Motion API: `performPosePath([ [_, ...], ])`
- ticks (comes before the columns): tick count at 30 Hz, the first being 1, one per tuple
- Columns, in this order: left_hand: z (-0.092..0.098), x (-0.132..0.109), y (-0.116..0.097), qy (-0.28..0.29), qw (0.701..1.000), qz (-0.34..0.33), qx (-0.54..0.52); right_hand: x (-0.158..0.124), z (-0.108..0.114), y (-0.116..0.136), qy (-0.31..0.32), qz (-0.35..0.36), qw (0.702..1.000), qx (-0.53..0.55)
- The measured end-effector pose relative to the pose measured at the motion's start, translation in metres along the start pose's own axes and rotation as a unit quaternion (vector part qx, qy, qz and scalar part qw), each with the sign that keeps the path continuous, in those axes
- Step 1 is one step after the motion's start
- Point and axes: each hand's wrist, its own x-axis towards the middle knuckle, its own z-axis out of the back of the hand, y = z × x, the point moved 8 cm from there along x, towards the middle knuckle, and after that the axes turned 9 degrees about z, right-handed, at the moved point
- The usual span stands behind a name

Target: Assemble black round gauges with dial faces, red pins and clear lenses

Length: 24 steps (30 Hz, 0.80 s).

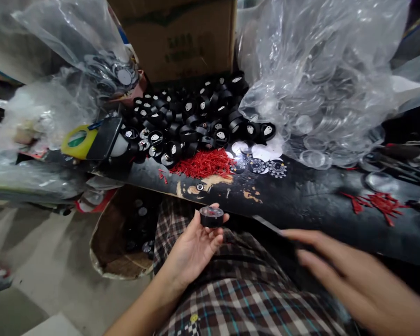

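My left hand [199,247] is raised above my lap, its fingers closed around the side of a small round black gauge [212,217]. The gauge has a clear top, with a bit of red showing under it. At right, smeared by motion, my right hand [329,261] grips a thin flat-bladed tool [266,224] whose blade points toward the gauge. The tool's exact kind is unclear. Just beyond my hands, a heap of small red pointers [206,163] lies on the black bench [301,198], beside printed round dials [277,169].
Many black round housings [189,133] are piled behind the red heap. A plastic bag of clear round covers [318,112] stands at right, near more red pieces [385,205]. A yellow tape roll [77,142] sits at left. Below the bench edge is an open bin [103,252].
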Motion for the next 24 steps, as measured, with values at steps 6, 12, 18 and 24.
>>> performPosePath([
  [6,0.058,-0.009,0.006,-0.062,0.997,-0.025,-0.047,0.047,-0.079,0.061,0.114,0.122,0.984,0.069],
  [12,0.083,-0.007,0.008,-0.039,0.998,-0.020,-0.047,0.052,-0.098,0.054,0.141,0.107,0.981,0.075],
  [18,0.091,0.000,0.004,-0.007,1.000,-0.006,-0.016,0.057,-0.109,0.050,0.161,0.086,0.980,0.074],
  [24,0.099,0.001,-0.002,-0.012,1.000,-0.013,0.013,0.059,-0.116,0.047,0.154,0.077,0.981,0.088],
])
